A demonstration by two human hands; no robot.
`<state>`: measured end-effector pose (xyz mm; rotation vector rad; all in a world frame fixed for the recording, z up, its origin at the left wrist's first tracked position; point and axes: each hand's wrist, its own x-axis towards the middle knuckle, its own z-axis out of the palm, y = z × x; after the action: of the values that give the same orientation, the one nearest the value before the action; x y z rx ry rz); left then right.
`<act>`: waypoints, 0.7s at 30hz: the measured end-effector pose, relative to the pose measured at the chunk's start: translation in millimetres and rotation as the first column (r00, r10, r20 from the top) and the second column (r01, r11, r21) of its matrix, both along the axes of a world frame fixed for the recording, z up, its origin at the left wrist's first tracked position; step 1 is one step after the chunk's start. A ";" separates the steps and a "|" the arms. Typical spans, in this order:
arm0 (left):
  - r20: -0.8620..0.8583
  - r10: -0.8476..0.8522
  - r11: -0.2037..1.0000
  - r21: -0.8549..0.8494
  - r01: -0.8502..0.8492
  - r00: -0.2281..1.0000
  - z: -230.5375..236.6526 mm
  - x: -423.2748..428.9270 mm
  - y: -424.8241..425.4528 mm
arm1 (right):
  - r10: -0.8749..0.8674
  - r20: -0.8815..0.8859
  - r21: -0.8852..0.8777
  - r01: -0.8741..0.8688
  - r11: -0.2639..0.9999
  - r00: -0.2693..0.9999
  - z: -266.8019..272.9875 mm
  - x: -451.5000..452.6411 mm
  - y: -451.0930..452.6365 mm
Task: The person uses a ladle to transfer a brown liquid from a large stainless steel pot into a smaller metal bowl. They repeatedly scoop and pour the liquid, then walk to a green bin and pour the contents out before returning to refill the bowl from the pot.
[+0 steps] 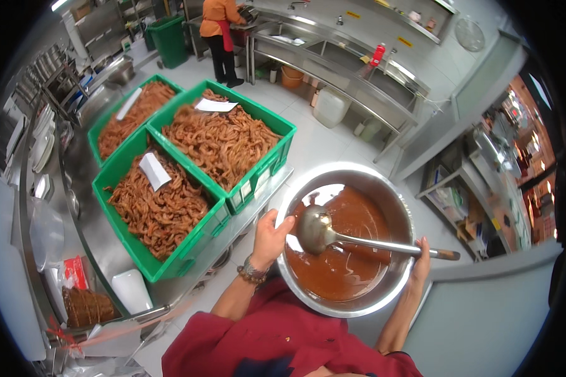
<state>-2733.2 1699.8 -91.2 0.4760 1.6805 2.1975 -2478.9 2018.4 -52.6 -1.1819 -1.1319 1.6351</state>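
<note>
In front of my body I carry a round stainless-steel pot (401, 221) with reddish-brown sauce (344, 282) inside. My left hand (270, 238) grips its left rim, thumb over the edge. At the right side, my right hand (421, 264) holds the pot, with its fingers against the handle of a ladle (317, 226). The ladle lies across the pot, its bowl over the sauce and its handle tip sticking out past the right rim. Part of the right hand's grip is hidden by the pot.
Green plastic crates (259, 181) full of brown meat-like strips (217, 141) stand on a steel table (82, 240) to the left, papers on top. A person (218, 33) works at the far sinks (328, 49). A wicker basket (87, 306) sits lower left; a doorway frame (457, 113) rises right.
</note>
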 end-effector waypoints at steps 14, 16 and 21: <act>-0.052 0.198 0.979 -0.031 -0.199 0.979 19.0 -227.7 253.9 | 0.176 0.025 0.129 -0.178 0.976 0.984 26.2 -252.8 287.0; 0.087 0.225 0.974 0.010 -0.227 0.970 24.8 -249.8 273.4 | 0.167 0.035 0.046 -0.169 0.985 0.985 44.4 -318.6 297.6; 0.119 0.388 0.920 0.015 -0.392 0.914 17.5 -312.9 311.7 | 0.376 0.003 0.105 -0.375 0.921 0.926 35.0 -452.7 385.9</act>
<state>-3046.1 2011.5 -73.7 0.0151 1.7975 2.4800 -2931.6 2404.4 -17.5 -0.9195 -1.4843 1.8385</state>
